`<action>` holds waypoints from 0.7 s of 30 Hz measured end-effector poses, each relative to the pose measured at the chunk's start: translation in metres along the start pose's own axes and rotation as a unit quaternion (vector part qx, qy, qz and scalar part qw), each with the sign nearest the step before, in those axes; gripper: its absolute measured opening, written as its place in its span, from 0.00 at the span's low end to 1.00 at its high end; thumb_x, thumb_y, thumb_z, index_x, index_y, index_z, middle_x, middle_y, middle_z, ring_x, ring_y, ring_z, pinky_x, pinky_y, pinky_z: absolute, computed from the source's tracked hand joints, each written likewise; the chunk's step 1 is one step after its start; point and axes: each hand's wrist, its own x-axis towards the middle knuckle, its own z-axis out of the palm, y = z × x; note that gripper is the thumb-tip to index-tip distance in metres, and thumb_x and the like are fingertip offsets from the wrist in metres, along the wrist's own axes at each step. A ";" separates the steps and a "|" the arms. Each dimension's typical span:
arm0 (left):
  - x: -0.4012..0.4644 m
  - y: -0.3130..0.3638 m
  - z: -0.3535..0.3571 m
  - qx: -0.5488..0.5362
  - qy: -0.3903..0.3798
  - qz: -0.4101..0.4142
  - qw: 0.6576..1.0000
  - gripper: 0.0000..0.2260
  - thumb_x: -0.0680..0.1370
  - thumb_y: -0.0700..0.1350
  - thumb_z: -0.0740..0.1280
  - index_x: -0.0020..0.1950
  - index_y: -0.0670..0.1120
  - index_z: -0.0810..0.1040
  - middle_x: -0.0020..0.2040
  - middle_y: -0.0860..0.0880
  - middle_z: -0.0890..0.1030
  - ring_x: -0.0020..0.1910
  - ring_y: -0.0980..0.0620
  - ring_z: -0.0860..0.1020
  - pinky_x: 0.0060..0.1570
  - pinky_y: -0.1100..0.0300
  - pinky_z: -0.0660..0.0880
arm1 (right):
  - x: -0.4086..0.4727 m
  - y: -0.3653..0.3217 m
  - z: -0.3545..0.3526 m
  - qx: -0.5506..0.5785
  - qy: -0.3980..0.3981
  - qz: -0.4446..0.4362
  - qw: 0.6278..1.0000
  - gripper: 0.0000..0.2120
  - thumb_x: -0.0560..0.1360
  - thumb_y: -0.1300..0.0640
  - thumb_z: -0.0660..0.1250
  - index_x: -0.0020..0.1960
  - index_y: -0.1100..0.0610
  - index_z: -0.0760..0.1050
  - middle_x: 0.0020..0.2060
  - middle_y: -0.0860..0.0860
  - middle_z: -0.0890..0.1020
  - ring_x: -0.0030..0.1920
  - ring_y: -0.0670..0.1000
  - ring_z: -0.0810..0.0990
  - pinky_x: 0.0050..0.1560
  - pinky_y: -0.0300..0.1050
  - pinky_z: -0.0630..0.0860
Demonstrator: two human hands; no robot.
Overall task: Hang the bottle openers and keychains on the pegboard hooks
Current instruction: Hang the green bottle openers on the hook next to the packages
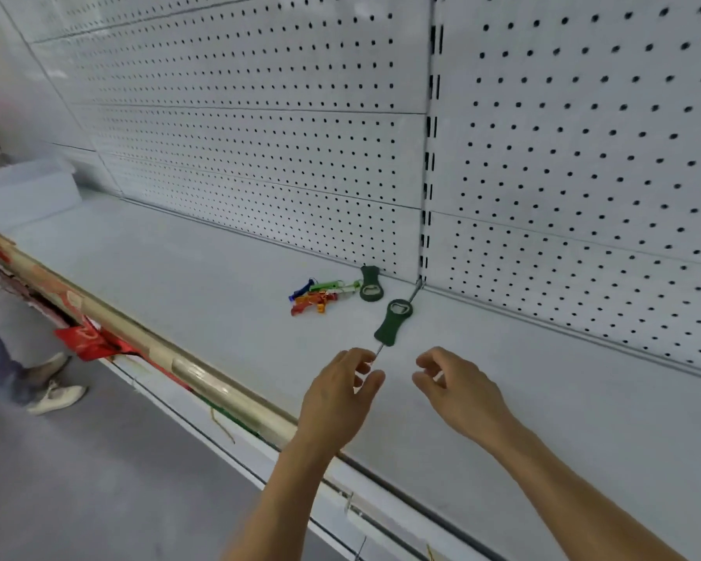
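Observation:
A thin metal hook (415,289) sticks out from the pegboard (583,155) towards me, low over the white shelf (179,269). One dark green bottle opener (393,321) hangs on the hook by its metal ring. A second green opener (370,284) stands on the shelf, leaning against the pegboard. Beside it lies a pile of coloured keychains (320,295). My left hand (340,394) hovers at the hook's near tip, fingers loosely curled and holding nothing. My right hand (458,388) hangs just right of it, also loosely curled and holding nothing.
A clear plastic bin (21,188) sits at the shelf's far left. A brass-coloured rail (158,350) with red tags runs along the shelf's front edge. A person's legs and white shoes (53,392) stand on the grey floor at the left.

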 end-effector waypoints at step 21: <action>0.281 -0.055 -0.003 0.340 -0.219 0.372 0.836 0.25 0.78 0.36 0.61 0.74 0.49 0.64 0.72 0.48 0.68 0.69 0.47 0.67 0.64 0.52 0.67 | 0.136 -0.058 0.047 -0.125 0.062 0.286 0.948 0.16 0.78 0.48 0.60 0.58 0.59 0.68 0.54 0.54 0.73 0.53 0.54 0.77 0.40 0.44 0.68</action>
